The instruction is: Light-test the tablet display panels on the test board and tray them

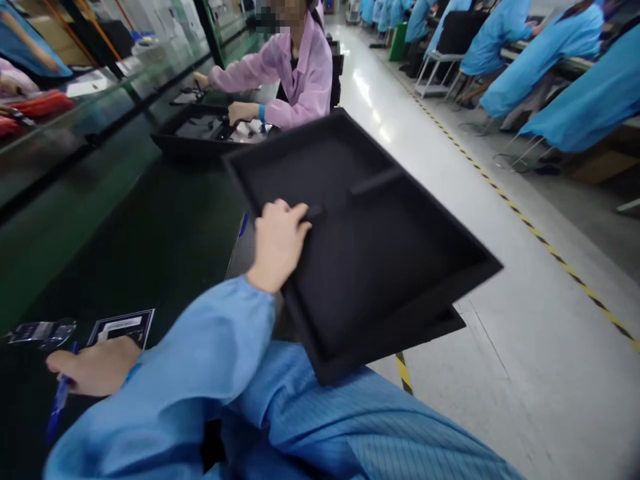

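Observation:
My left hand [280,243], reaching across from the lower left, is closed on the near left wall of a black tray [390,247]. The shallow tray is tilted, with its inside facing me. Beneath it shows the corner of another flat black piece [445,327]. At the lower left, my right hand [103,367] is closed around a blue pen [61,403] above the dark green table [150,247]. Its forearm is partly hidden behind my left sleeve. Just beyond it lie a dark card with a white label [125,327] and a small clear plastic packet [45,331].
A co-worker in a pink smock [305,73] works at a black tray [185,137] farther along the table. Right of me runs a pale floor [400,133] with a yellow-black line [520,207]. Several people in blue smocks [545,67] sit beyond it.

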The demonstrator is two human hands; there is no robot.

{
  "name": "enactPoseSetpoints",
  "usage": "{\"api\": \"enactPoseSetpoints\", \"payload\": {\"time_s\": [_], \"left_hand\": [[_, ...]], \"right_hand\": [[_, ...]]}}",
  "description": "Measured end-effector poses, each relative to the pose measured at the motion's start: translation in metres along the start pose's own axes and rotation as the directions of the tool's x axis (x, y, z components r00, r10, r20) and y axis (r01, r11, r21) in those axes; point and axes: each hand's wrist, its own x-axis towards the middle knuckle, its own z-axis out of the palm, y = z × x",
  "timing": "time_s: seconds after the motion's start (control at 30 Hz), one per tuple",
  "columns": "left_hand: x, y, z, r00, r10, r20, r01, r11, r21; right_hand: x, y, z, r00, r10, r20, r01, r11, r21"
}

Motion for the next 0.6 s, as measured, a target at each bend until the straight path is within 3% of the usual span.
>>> {"api": "enactPoseSetpoints", "payload": {"time_s": [0.1, 0.17, 0.47, 0.6], "left_hand": [[-0.009, 0.023, 0.046, 0.965, 0.168, 0.202, -0.161, 0.986, -0.051], [-0.017, 0.021, 0.063, 0.951, 0.211, 0.226, -0.196, 0.977, -0.087], [-0.018, 0.003, 0.087, 0.985, 0.145, 0.098, -0.118, 0.963, -0.241], [-0.021, 0.004, 0.085, 0.995, 0.101, 0.028, -0.086, 0.941, -0.327]], "right_hand": [[0.032, 0.006, 0.021, 0.946, 0.298, -0.124, -0.262, 0.934, 0.243], [0.043, 0.008, 0.03, 0.928, 0.345, -0.14, -0.292, 0.908, 0.3], [0.029, -0.002, 0.032, 0.86, 0.412, -0.303, -0.338, 0.902, 0.268], [0.032, 0.002, 0.034, 0.849, 0.416, -0.325, -0.365, 0.908, 0.206]]}}
